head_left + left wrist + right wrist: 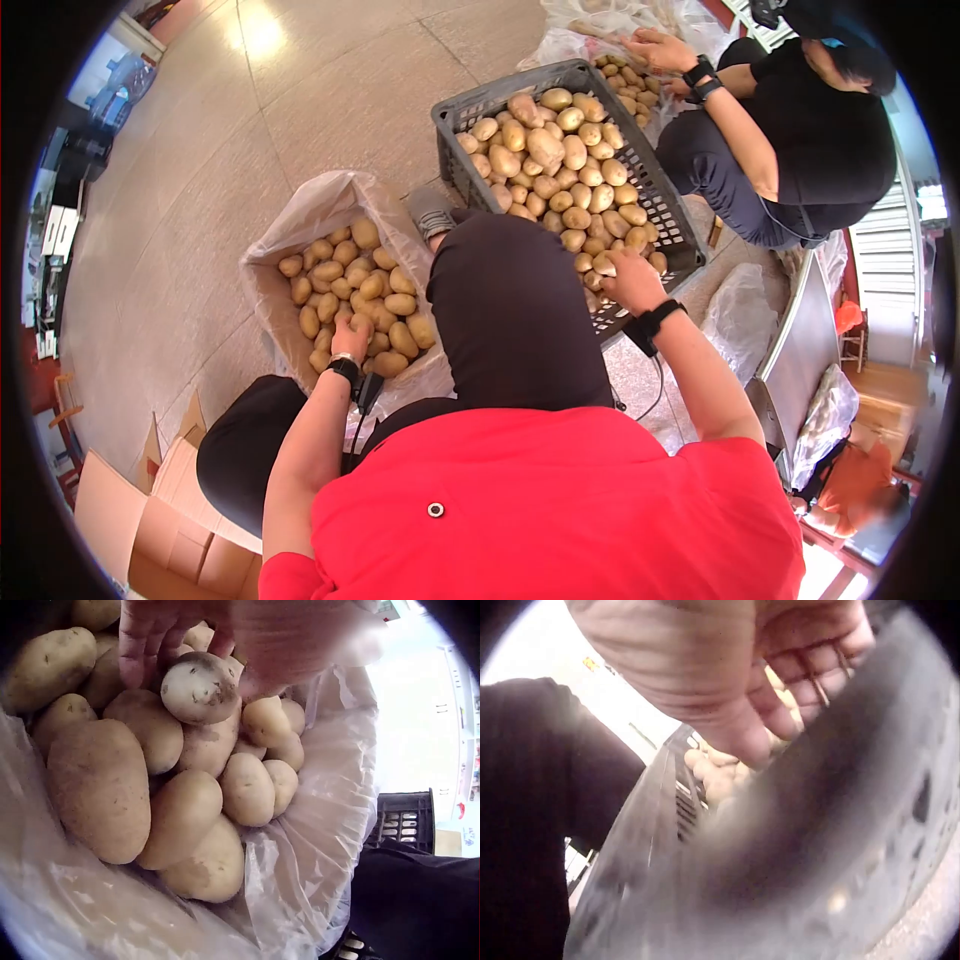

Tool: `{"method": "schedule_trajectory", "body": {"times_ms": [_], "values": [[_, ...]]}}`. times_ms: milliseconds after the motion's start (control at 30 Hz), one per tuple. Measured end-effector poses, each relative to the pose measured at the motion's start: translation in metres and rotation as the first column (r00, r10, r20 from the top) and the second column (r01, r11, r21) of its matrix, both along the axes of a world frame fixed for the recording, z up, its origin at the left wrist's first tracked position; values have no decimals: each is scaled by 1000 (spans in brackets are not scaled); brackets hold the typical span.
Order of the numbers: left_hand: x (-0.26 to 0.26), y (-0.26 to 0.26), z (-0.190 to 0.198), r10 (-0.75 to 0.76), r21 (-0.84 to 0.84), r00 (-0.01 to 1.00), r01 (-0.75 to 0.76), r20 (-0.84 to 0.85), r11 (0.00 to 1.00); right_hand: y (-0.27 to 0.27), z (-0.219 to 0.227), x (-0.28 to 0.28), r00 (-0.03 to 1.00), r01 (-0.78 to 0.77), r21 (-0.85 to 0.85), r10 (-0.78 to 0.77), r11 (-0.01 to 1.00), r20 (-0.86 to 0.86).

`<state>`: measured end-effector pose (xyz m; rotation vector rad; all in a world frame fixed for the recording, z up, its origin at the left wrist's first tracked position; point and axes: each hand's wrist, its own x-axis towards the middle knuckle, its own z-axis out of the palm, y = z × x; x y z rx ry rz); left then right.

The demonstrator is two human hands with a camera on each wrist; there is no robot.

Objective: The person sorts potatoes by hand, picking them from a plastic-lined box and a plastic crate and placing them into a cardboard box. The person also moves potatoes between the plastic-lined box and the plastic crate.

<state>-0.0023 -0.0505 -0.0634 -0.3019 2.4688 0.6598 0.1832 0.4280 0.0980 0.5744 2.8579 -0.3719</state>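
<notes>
My left hand [350, 338] is down in a box [262, 250] lined with clear plastic and filled with potatoes. In the left wrist view its fingers curl round a pale potato with a dark patch [200, 688], just above the others. My right hand [636, 283] reaches over the near end of a black plastic crate [668, 215] heaped with potatoes. Its thumb and fingers curl about a potato [604, 264] there. The right wrist view shows the curled fingers [821, 671] from below, while the blurred crate rim [832, 802] covers much of the view.
Another person [820, 140] crouches at the right, hands at a plastic bag of potatoes [630, 90] beyond the crate. My knee [510, 300] stands between box and crate. Open cardboard [170, 520] lies at lower left, and a metal-sided stand [795, 350] at right.
</notes>
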Motion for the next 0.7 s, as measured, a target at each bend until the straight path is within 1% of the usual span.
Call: {"method": "schedule_trajectory", "body": {"times_ms": [67,100,133,200,233,267,300,333,400,433,500,533,567,600,633,667,700], "values": [[1,-6,-8,-25,74,1000,25,1,997,18,-13,-8,992,-66,28,62,997,111],[1,-8,-11,-20,98,1000,21,-9,995,29,-29,-13,977,-83,41,73,996,202],[0,-10,-16,-15,103,1000,16,-14,995,36,-41,-18,941,-110,73,80,991,329],[-3,-13,-19,-28,73,1000,26,14,997,41,-56,-25,913,-130,24,111,991,392],[-3,-14,-17,-28,64,999,27,22,998,41,-63,-30,914,-140,28,118,990,388],[-2,-12,-9,-52,82,998,50,25,995,39,-68,-34,902,-114,50,82,992,423],[-2,-6,-8,-82,108,996,78,27,991,37,-66,-37,889,-83,80,37,993,457],[-2,-1,-7,-86,125,996,83,24,989,35,-63,-39,882,-127,104,65,986,468],[0,-3,-11,-179,70,979,186,-96,980,32,-66,-41,891,-89,130,21,988,453],[2,-4,-13,-178,61,974,188,-137,980,32,-69,-41,892,-85,140,13,987,451],[3,3,1,-191,57,975,198,-117,978,30,-69,-45,893,-32,114,-22,993,449],[3,8,8,-203,47,975,208,-94,977,28,-67,-47,895,-34,126,-26,991,444],[3,11,10,-254,45,961,260,-113,964,25,-65,-49,889,-39,143,-31,989,457],[4,15,11,-252,55,961,260,-117,964,24,-61,-48,881,-44,159,-37,986,472],[6,16,12,-290,38,949,296,-126,954,28,-67,-45,895,-35,138,-30,990,445],[8,16,14,-327,17,936,332,-133,943,27,-60,-46,895,-37,140,-29,990,445],[8,16,16,-324,16,937,329,-134,944,25,-53,-46,896,-53,115,-4,992,444]]}}
